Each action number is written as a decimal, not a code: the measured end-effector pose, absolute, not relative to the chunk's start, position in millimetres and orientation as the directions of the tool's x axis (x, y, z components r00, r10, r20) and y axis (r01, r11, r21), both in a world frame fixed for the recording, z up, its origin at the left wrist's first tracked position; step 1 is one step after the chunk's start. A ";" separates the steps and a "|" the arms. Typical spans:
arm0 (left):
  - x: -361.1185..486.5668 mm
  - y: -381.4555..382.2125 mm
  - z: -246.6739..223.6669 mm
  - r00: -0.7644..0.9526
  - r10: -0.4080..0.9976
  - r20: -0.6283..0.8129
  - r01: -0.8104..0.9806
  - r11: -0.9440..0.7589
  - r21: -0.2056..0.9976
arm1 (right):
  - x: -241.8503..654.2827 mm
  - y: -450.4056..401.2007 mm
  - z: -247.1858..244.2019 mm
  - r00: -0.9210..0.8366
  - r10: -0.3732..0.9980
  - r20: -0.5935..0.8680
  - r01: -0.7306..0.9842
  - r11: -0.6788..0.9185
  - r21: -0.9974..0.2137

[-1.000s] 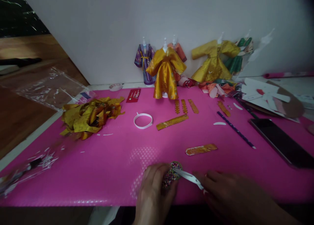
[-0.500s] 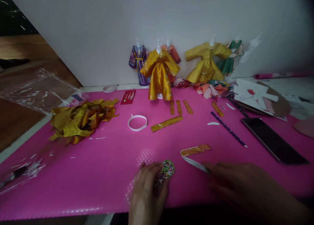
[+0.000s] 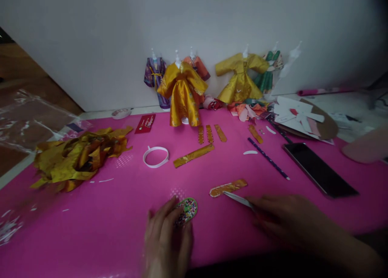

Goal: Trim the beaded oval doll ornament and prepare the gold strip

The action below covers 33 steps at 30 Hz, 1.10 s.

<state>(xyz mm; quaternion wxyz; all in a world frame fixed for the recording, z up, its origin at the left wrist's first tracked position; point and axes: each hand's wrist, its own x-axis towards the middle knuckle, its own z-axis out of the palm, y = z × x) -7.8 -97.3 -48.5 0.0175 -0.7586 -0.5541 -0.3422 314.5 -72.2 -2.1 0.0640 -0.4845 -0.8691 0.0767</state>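
My left hand [image 3: 168,233] is closed on a small round green-rimmed case [image 3: 189,208] full of multicoloured beads, low on the pink table cover [image 3: 115,225]. My right hand [image 3: 281,217] grips scissors or tweezers by a red part; which tool it is I cannot tell. Its pale pointed blade [image 3: 238,199] touches a gold fabric strip [image 3: 236,185] with white beads along its edge. Farther back lie a longer gold strip [image 3: 194,156], three short gold strips [image 3: 209,134] and a white hoop [image 3: 155,157].
Crumpled gold fabric [image 3: 81,154] lies left. Small dresses on stands, one gold [image 3: 183,94], line the wall. A red card [image 3: 145,123] is at the back. On the right are a dark pencil [image 3: 268,158], a black phone [image 3: 321,169] and paper pieces [image 3: 295,114].
The view has shifted, so most things appear farther left. The pale tip has moved from the strip's left end to its lower edge near the middle. Both hands keep their holds.
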 end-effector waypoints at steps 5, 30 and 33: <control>-8.6 -102.1 -40.5 0.252 0.723 0.643 0.858 -0.474 0.197 | 312.7 -67.7 4.0 -0.536 0.841 -0.075 0.830 0.508 -0.231; 51.7 -85.4 -44.4 0.553 0.707 0.440 0.781 -0.624 0.021 | 308.6 -63.9 10.8 -0.577 0.806 -0.136 0.816 0.559 -0.149; 52.8 -86.0 -44.0 0.532 0.724 0.439 0.788 -0.613 0.055 | 308.3 -63.7 10.8 -0.580 0.805 -0.126 0.813 0.563 -0.147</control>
